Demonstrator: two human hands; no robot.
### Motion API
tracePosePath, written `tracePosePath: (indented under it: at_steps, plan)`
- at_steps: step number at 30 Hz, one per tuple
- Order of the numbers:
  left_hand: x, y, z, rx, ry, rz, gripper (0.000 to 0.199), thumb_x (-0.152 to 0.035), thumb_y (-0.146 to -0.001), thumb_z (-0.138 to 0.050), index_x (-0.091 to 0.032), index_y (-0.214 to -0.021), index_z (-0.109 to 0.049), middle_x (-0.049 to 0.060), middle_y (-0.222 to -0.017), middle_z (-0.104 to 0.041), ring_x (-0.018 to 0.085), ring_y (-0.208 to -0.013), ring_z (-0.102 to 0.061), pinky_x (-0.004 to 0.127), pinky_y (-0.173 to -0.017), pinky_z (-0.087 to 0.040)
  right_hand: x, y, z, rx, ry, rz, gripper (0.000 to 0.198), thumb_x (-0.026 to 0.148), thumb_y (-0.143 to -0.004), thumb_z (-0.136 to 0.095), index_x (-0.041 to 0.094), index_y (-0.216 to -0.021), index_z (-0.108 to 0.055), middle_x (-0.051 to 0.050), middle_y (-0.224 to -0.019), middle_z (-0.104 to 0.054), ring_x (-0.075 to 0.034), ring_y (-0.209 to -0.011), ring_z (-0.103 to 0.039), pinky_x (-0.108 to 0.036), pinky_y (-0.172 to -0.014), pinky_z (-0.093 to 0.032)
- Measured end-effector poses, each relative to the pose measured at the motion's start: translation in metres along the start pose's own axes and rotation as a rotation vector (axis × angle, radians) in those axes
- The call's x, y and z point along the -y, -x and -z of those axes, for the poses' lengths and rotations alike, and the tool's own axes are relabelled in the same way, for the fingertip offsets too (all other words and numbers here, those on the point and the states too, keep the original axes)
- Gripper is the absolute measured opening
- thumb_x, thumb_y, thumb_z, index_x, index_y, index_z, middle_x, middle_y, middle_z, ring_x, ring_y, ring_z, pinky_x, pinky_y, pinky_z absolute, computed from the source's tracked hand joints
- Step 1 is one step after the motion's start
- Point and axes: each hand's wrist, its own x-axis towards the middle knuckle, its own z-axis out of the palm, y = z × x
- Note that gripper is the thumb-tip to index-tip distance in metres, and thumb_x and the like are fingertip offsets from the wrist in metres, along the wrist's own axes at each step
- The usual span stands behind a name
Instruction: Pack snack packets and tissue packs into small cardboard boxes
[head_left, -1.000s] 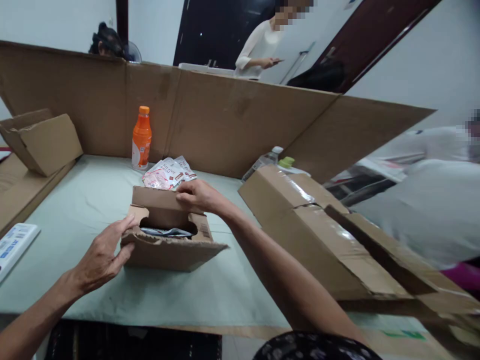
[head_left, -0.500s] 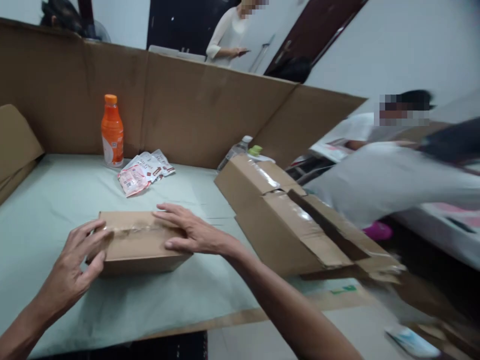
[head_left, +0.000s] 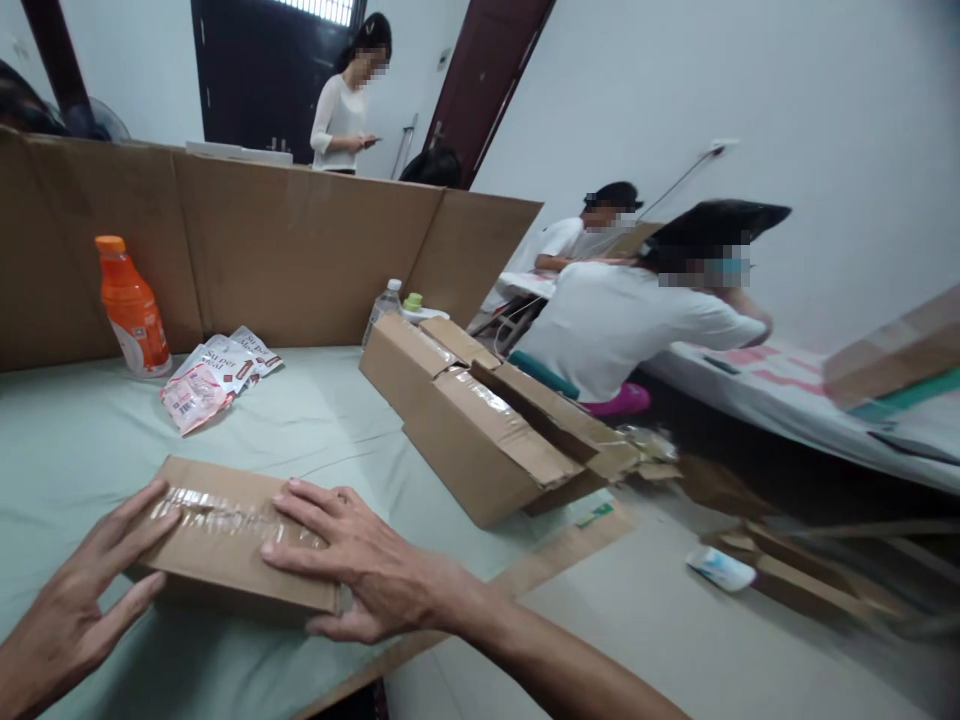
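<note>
A small closed cardboard box (head_left: 225,545) with clear tape along its top lies on the pale green cloth, at the lower left. My left hand (head_left: 82,590) grips its left end, fingers on the top edge and thumb against the near side. Around the right end is my right hand (head_left: 360,560), with fingers across the top and the thumb low at the near corner. Beyond the box lie several printed sachets (head_left: 217,370). An orange bottle (head_left: 135,310) stands behind them by the cardboard wall.
Larger taped cardboard boxes (head_left: 480,430) stand on the table's right side, with a clear bottle (head_left: 384,305) behind them. A tall cardboard wall (head_left: 315,240) borders the back. To the right, a seated person (head_left: 615,310) in white works at another table. An open carton (head_left: 810,580) rests on the floor.
My view has swung to the right, so the scene sits further left. The small box has turned slightly, and my right hand has shifted round its right end.
</note>
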Motion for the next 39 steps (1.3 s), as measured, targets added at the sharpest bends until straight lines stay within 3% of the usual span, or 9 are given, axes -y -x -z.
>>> tracePosePath:
  at_steps: [5,9,12,17,23,26,31,34,39]
  plan:
    - [-0.006,-0.083,-0.042,0.037,0.09,0.116,0.054,-0.042,-0.104,-0.046,-0.029,-0.156,-0.044,0.012,-0.172,-0.025,0.036,-0.152,-0.039,0.053,-0.12,-0.042,-0.041,0.026,0.007,-0.125,0.124,-0.232,0.076,0.042,-0.086,-0.069,0.027,-0.157,-0.048,-0.014,-0.166,-0.038,-0.038,-0.153,-0.031,-0.056,-0.112,-0.039]
    - [-0.024,-0.119,-0.082,0.103,0.146,0.206,0.064,-0.043,-0.103,-0.048,-0.02,-0.162,-0.033,0.02,-0.173,-0.013,0.038,-0.158,-0.026,0.056,-0.12,-0.04,-0.099,0.018,0.024,-0.165,0.3,-0.727,0.068,0.04,-0.089,-0.065,0.029,-0.155,-0.05,-0.012,-0.167,-0.038,-0.038,-0.15,-0.033,-0.055,-0.108,-0.043]
    - [-0.036,-0.104,-0.107,0.171,0.158,0.142,0.061,-0.034,-0.098,-0.058,-0.024,-0.156,-0.044,0.019,-0.172,-0.019,0.036,-0.153,-0.038,0.051,-0.117,-0.046,-0.142,-0.002,0.039,-0.189,0.382,-0.98,0.067,0.043,-0.092,-0.061,0.028,-0.156,-0.047,-0.014,-0.165,-0.039,-0.039,-0.147,-0.034,-0.06,-0.106,-0.044]
    - [-0.028,-0.035,-0.113,0.193,0.115,0.131,0.061,-0.021,-0.091,-0.064,-0.024,-0.15,-0.052,0.018,-0.171,-0.026,0.037,-0.149,-0.045,0.049,-0.113,-0.051,-0.181,-0.023,0.056,-0.213,0.422,-1.083,0.059,0.045,-0.098,-0.053,0.025,-0.153,-0.048,-0.02,-0.154,-0.05,-0.04,-0.14,-0.04,-0.068,-0.103,-0.041]
    - [-0.017,0.045,-0.042,0.194,-0.014,0.334,0.05,-0.021,-0.092,-0.062,-0.023,-0.142,-0.061,0.019,-0.165,-0.039,0.036,-0.143,-0.052,0.047,-0.108,-0.055,-0.16,-0.01,0.029,-0.396,0.672,-1.014,0.06,0.034,-0.097,-0.055,0.006,-0.15,-0.05,-0.031,-0.16,-0.038,-0.047,-0.149,-0.031,-0.071,-0.111,-0.028]
    - [-0.003,0.073,-0.005,0.125,-0.097,0.53,0.05,-0.021,-0.085,-0.068,-0.024,-0.135,-0.066,0.017,-0.162,-0.044,0.035,-0.142,-0.054,0.046,-0.11,-0.054,-0.151,-0.012,-0.029,-0.486,0.709,-0.743,0.048,0.036,-0.101,-0.047,0.013,-0.139,-0.062,-0.026,-0.159,-0.043,-0.041,-0.151,-0.034,-0.06,-0.116,-0.029]
    - [0.057,0.105,0.07,-0.155,-0.284,0.823,0.056,-0.032,-0.09,-0.063,-0.018,-0.144,-0.057,0.02,-0.167,-0.031,0.038,-0.151,-0.04,0.055,-0.12,-0.042,-0.112,-0.033,-0.153,-0.263,0.4,-0.403,0.049,0.043,-0.099,-0.035,0.02,-0.122,-0.071,-0.018,-0.135,-0.067,-0.036,-0.126,-0.061,-0.05,-0.096,-0.05]
    - [0.11,0.099,0.124,-0.304,-0.389,0.915,0.067,-0.033,-0.088,-0.065,-0.014,-0.15,-0.049,0.022,-0.17,-0.018,0.043,-0.157,-0.025,0.061,-0.126,-0.028,-0.089,-0.04,-0.19,-0.272,0.345,-0.348,0.055,0.045,-0.101,-0.03,0.018,-0.135,-0.065,-0.018,-0.145,-0.062,-0.034,-0.134,-0.057,-0.05,-0.103,-0.047]
    - [0.207,0.044,0.188,-0.417,-0.445,1.001,0.078,-0.023,-0.082,-0.075,-0.014,-0.153,-0.044,0.022,-0.172,-0.009,0.046,-0.159,-0.012,0.06,-0.129,-0.02,-0.085,-0.041,-0.196,-0.304,0.316,-0.345,0.056,0.049,-0.101,-0.033,0.02,-0.138,-0.064,-0.015,-0.148,-0.062,-0.034,-0.134,-0.058,-0.05,-0.105,-0.047]
